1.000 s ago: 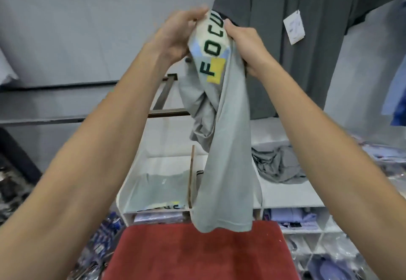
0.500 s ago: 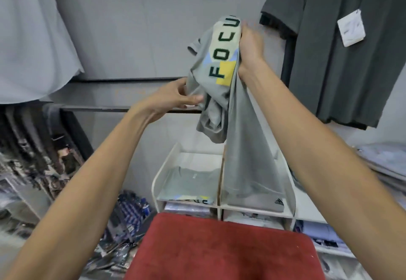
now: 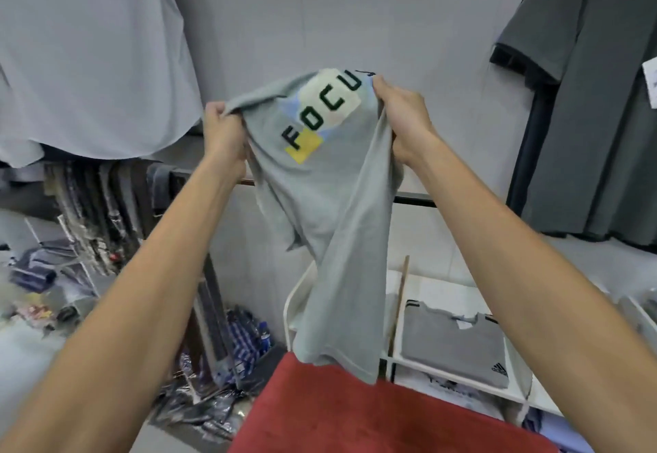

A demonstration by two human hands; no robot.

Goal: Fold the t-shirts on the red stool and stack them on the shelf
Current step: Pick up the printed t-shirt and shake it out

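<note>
A light grey t-shirt (image 3: 330, 225) with a cream, blue and yellow patch reading "FOCU" hangs in the air in front of me. My left hand (image 3: 224, 129) grips its upper left edge. My right hand (image 3: 401, 114) grips the upper right edge beside the print. The cloth hangs twisted, and its hem reaches down to the red stool (image 3: 373, 413) at the bottom of the view. Behind the stool stands the white shelf (image 3: 458, 370), with a folded grey t-shirt (image 3: 458, 342) bearing a black logo in one compartment.
A pale grey garment (image 3: 89, 54) hangs at the upper left and a dark grey shirt (image 3: 597, 96) with a white tag at the right. A dark rail (image 3: 412, 199) runs along the wall. Packed clothes (image 3: 220, 374) lie on the floor at the left.
My left hand rose from the bunched lower cloth and took the shirt's upper left edge. The two hands moved apart, spreading the printed top. The view swung to the left.
</note>
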